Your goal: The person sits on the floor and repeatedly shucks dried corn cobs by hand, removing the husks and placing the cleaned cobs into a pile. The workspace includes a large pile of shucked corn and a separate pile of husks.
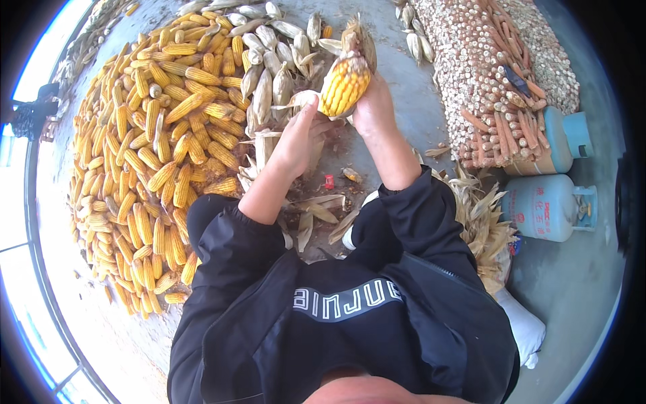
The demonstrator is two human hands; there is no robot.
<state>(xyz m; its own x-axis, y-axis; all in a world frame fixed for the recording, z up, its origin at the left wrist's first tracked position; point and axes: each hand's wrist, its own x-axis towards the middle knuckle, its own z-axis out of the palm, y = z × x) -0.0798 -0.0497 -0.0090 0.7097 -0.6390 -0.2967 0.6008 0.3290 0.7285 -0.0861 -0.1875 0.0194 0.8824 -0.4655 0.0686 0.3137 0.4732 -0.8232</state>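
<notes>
An ear of yellow corn (344,87) is held up before me, its kernels bare on the near part and dry husk (359,38) still around its far end. My right hand (374,107) grips the ear from its right side, the fingers largely hidden behind it. At its lower left is my left hand (303,134), thumb raised against a pale strip of husk (298,100); its fingers are partly hidden, closed around husk. Unhusked ears (263,96) lie on the floor just left of and beyond my hands.
A large heap of husked corn ears (151,156) spreads at the left. Stacked corncobs (469,76) stand at the right, beside two gas cylinders (540,207). Loose husks (479,217) lie near my right arm, and a small red object (329,182) is on the floor between my feet.
</notes>
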